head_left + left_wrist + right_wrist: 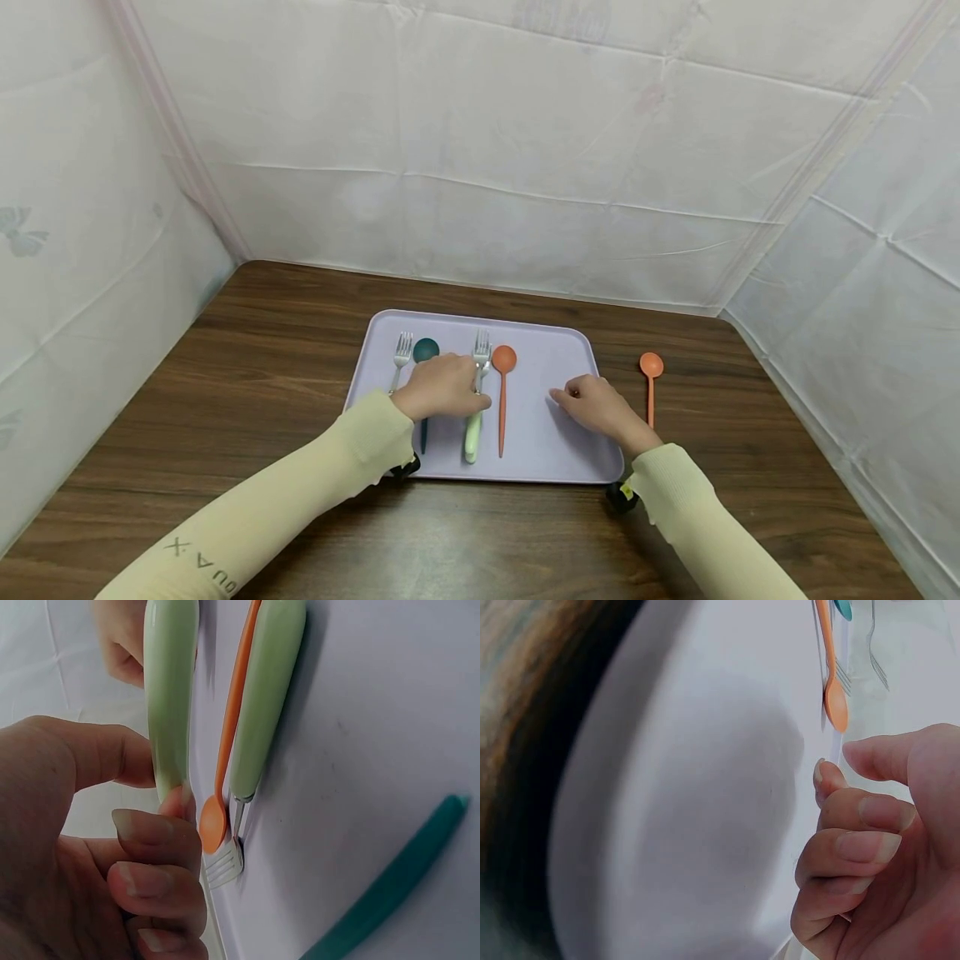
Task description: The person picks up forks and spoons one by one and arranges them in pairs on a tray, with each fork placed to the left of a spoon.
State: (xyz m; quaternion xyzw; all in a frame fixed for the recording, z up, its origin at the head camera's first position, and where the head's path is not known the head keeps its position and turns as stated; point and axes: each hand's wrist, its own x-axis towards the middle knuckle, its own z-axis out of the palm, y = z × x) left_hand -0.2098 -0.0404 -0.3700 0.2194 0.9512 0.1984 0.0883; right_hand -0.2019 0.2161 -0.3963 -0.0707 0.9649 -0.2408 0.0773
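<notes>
My left hand (pixel 446 385) is over the middle of a lilac tray (pixel 547 333). Between thumb and fingertips it pinches the light green handle (pixel 171 697) of a fork, raised above the tray. Below lies a second green-handled fork (pixel 259 712), beside an orange spoon (pixel 502 400). A dark teal spoon (pixel 426 348) and another fork (pixel 402 350) lie further left, partly hidden by the hand. My right hand (pixel 596 404) hovers over the tray's right part, its fingers loosely curled and holding nothing.
A second orange spoon (pixel 651 367) lies on the brown wooden table (pixel 285 333), to the right of the tray. White cloth (pixel 480 208) hangs behind the table and at both sides.
</notes>
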